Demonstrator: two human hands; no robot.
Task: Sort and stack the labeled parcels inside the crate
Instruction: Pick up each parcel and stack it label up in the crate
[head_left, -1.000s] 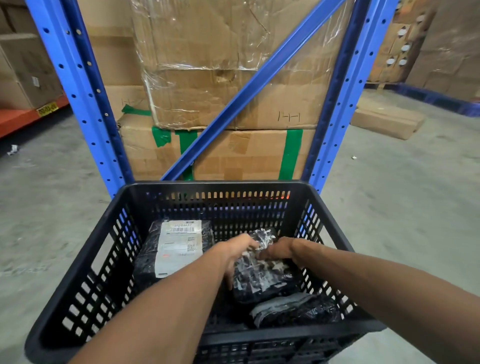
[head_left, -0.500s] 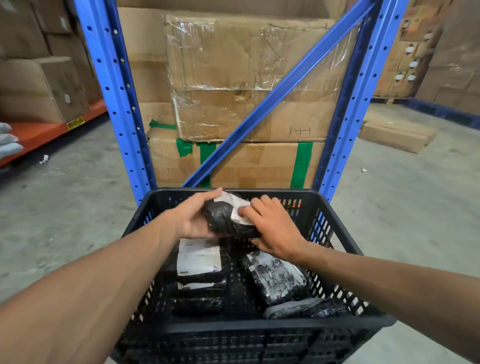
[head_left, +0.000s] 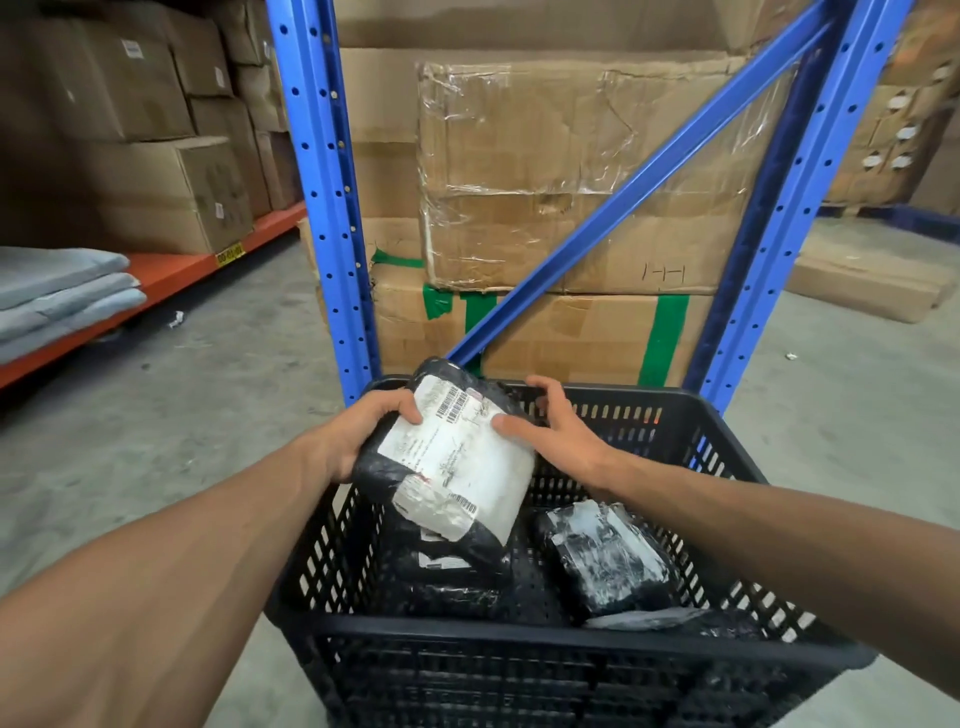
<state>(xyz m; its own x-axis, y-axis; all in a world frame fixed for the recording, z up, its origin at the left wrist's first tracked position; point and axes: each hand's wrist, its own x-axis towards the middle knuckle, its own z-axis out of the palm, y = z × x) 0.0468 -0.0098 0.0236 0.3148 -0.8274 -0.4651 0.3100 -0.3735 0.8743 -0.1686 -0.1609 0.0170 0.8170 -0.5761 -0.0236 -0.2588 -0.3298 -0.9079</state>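
A black perforated plastic crate stands on the floor before me. Both hands hold a black wrapped parcel with a large white label above the crate's left half, label facing me. My left hand grips its left edge; my right hand grips its right side, fingers over the far edge. Under it, a stack of black labeled parcels lies in the crate's left part. Another black parcel with shiny wrap rests on the right, atop a flatter one.
A blue steel rack with a diagonal brace stands right behind the crate, filled with taped cardboard boxes. An orange shelf at left carries boxes and grey folded pads. Bare concrete floor lies on both sides.
The parcel in my hands has been raised and turned so its white label faces me. My view has shifted, showing more of the left shelf.
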